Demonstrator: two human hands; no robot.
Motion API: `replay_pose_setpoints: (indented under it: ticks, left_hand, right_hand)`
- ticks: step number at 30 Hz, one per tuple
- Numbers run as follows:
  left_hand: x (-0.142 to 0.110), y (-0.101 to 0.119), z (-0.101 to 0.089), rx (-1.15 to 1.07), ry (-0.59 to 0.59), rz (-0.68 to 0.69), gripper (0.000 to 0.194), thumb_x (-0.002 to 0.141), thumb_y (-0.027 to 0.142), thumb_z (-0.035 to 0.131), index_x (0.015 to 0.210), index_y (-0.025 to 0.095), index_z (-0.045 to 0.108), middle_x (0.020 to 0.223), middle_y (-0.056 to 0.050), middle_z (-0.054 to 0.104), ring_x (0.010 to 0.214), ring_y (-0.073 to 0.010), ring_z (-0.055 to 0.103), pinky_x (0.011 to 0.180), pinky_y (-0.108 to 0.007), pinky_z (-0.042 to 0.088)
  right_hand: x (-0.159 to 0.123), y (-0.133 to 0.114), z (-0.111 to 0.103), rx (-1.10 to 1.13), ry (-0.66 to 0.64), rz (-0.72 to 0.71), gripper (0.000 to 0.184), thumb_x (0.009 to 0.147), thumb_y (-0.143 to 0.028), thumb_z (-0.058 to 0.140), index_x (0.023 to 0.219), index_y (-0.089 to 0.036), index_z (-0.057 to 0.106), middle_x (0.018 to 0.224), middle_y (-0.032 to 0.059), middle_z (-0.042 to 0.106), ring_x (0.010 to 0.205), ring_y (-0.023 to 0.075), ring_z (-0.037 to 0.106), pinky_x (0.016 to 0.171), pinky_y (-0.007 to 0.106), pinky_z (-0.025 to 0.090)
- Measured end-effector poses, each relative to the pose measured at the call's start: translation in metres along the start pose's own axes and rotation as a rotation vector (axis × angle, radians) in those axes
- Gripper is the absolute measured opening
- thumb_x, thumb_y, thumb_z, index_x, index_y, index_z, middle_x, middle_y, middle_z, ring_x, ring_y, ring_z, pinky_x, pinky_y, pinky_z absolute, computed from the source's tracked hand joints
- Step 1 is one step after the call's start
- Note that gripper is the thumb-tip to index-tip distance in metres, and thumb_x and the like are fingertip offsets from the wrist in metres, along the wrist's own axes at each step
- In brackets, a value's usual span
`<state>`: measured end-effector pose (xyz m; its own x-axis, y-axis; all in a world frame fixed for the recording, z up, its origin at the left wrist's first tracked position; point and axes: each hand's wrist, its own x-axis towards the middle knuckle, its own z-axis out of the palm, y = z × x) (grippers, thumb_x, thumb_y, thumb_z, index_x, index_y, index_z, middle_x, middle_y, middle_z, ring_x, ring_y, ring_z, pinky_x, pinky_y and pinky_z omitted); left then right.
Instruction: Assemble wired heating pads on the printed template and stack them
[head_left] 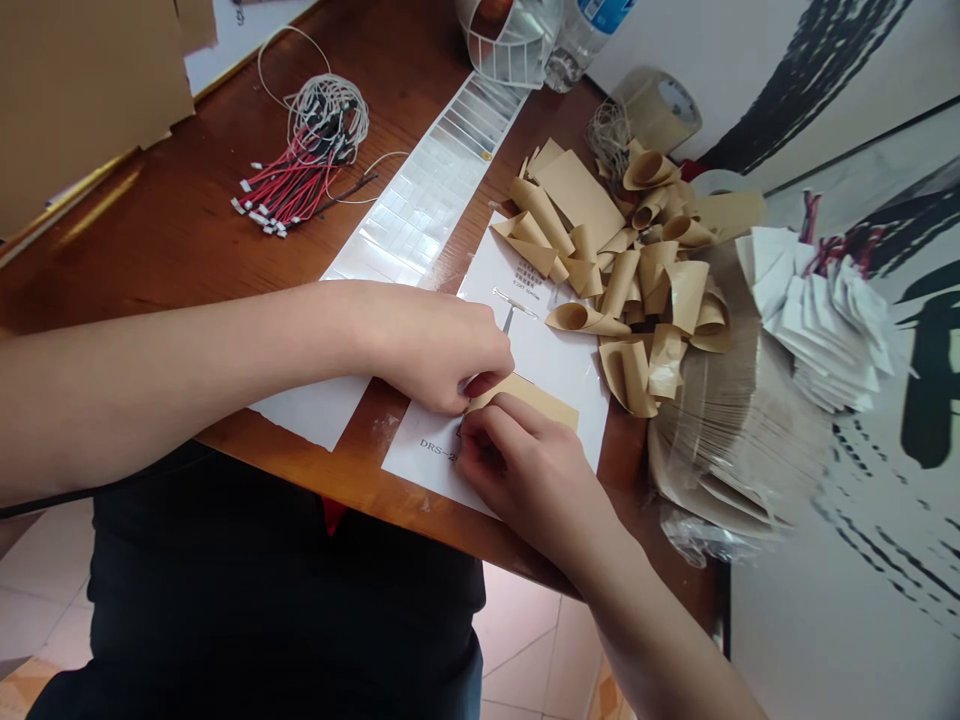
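My left hand (439, 350) is closed, its fingertips bent down at the left edge of a small brown paper piece (551, 398). Close beside it, my right hand (532, 465) is also closed, thumb and fingers pinched together at the paper's near left corner. What lies between the fingertips is hidden. The brown paper rests on a white printed sheet (420, 470) with lettering partly covered by my hands. Just beyond my left knuckles a thin pointed metal piece (509, 318) shows, near a narrow clear strip (517, 303) on the sheet.
Curled brown papers (619, 275) are heaped to the right. Beside them lie a plastic-wrapped stack of brown sheets (735, 430) and white folded tags (832, 320). Red-and-black wires (292, 180), a label strip (420, 210), a tape roll (664, 110) and a bottle (577, 45) stand farther back.
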<state>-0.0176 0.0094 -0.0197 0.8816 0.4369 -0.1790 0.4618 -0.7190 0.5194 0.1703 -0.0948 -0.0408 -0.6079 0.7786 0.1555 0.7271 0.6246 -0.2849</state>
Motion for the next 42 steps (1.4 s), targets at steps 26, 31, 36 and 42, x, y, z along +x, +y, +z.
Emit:
replay_pose_setpoints:
  ticks: [26, 31, 36, 42]
  left_hand:
    - [0.001, 0.001, -0.001, 0.023, -0.006, 0.017, 0.009, 0.082, 0.022, 0.064, 0.084, 0.024, 0.073, 0.081, -0.002, 0.072, 0.067, -0.0171, 0.055, 0.064, -0.033, 0.036]
    - [0.0, 0.001, -0.001, -0.002, -0.011, 0.012, 0.011, 0.08, 0.022, 0.063, 0.085, 0.024, 0.073, 0.078, -0.001, 0.071, 0.065, -0.0158, 0.053, 0.064, -0.033, 0.035]
    - [0.0, 0.002, -0.003, -0.033, -0.028, -0.023, 0.013, 0.078, 0.022, 0.065, 0.086, 0.025, 0.075, 0.078, -0.001, 0.07, 0.069, -0.0166, 0.055, 0.068, -0.033, 0.036]
    - [0.001, 0.001, -0.001, -0.009, 0.009, 0.01, 0.008, 0.079, 0.022, 0.066, 0.082, 0.024, 0.073, 0.079, -0.003, 0.072, 0.067, -0.0182, 0.056, 0.066, -0.034, 0.036]
  right_hand:
    - [0.009, 0.004, -0.007, 0.242, -0.035, 0.12, 0.014, 0.083, -0.009, 0.056, 0.075, -0.02, 0.056, 0.071, -0.0015, 0.06, 0.061, 0.0104, 0.055, 0.058, 0.021, 0.043]
    - [0.01, 0.006, -0.009, 0.262, -0.047, 0.152, 0.013, 0.084, -0.01, 0.056, 0.077, -0.02, 0.058, 0.073, -0.0004, 0.062, 0.063, 0.0115, 0.056, 0.058, 0.022, 0.044]
    - [0.008, 0.002, -0.012, 0.263, -0.055, 0.115, 0.009, 0.087, -0.014, 0.058, 0.08, -0.02, 0.061, 0.076, 0.0, 0.064, 0.063, 0.0111, 0.057, 0.057, 0.023, 0.044]
    - [0.005, 0.001, -0.007, 0.197, -0.052, 0.129, 0.011, 0.088, -0.015, 0.057, 0.08, -0.021, 0.059, 0.077, 0.0006, 0.066, 0.064, 0.0126, 0.058, 0.059, 0.025, 0.045]
